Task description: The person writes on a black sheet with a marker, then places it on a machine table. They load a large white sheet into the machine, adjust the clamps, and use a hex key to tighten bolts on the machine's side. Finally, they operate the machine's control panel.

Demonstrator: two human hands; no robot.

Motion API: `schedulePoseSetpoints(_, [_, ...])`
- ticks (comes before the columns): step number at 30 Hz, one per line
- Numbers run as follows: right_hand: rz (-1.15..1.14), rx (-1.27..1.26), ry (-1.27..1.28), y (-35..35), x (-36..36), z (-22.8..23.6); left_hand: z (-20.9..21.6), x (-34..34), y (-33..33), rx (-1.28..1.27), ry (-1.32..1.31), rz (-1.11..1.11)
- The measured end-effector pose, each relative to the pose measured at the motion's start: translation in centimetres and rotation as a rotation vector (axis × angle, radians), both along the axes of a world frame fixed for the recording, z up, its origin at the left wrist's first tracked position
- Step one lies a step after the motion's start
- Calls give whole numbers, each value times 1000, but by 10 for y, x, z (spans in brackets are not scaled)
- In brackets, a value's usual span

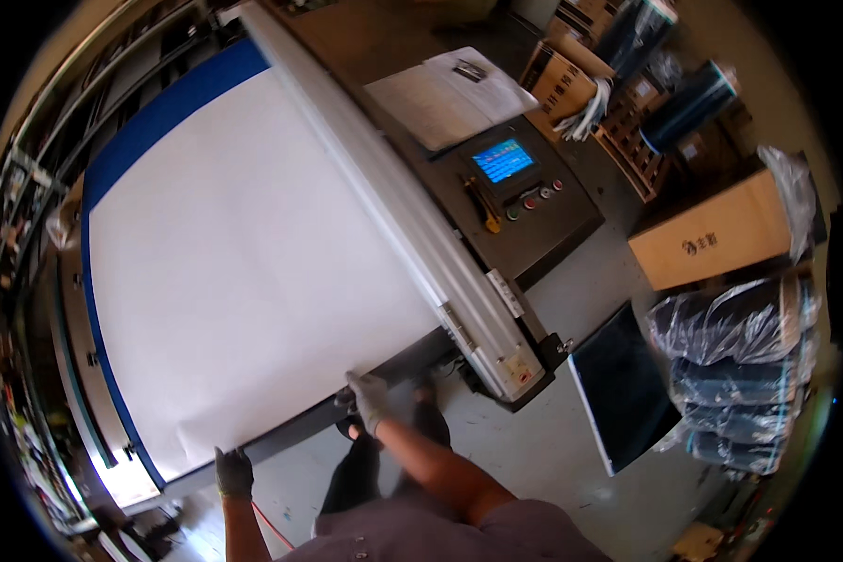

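Note:
A large white sheet [253,253] lies spread over the blue-edged bed of a wide machine. At its near left corner is my left hand [235,475], in a grey glove, with its fingers closed on the sheet's edge. Farther right along the same edge, my right hand [371,401], in a lighter grey glove, pinches the sheet with the thumb side on top and the other fingers curled below. Shallow creases show in the sheet close to my left hand. A long silver beam [375,197] crosses the sheet's right side.
Right of the beam, a dark control panel carries a lit screen [504,161], buttons and a yellow-handled cutter [492,223]. Papers [450,94] lie beyond it. A dark flat panel [625,389], plastic-wrapped rolls [735,379] and a cardboard box [712,234] stand at right. Shelving fills the left.

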State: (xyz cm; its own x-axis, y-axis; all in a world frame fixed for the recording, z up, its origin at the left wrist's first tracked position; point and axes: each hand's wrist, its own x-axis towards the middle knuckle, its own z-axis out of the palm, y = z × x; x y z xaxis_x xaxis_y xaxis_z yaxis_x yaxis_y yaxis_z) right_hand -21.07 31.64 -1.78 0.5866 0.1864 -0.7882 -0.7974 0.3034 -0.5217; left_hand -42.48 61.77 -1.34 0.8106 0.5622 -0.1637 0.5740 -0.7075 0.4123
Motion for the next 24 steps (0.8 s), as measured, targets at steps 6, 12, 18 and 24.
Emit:
schedulePoseSetpoints(6, [63,80,-56,-3,-1,-26,-52,-10,15,-426,-88,15])
schedulePoseSetpoints(12, [204,30,-55,-20,14,-11,-50,1,18,-1073,-378,993])
schedulePoseSetpoints(18, [296,-71,-145,-21,10,-12,-60,-23,33,-783,-282,674])
schedulePoseSetpoints(24, [259,-84,-134,-23,15,-10,-56,-13,27,-1058,-451,1010])
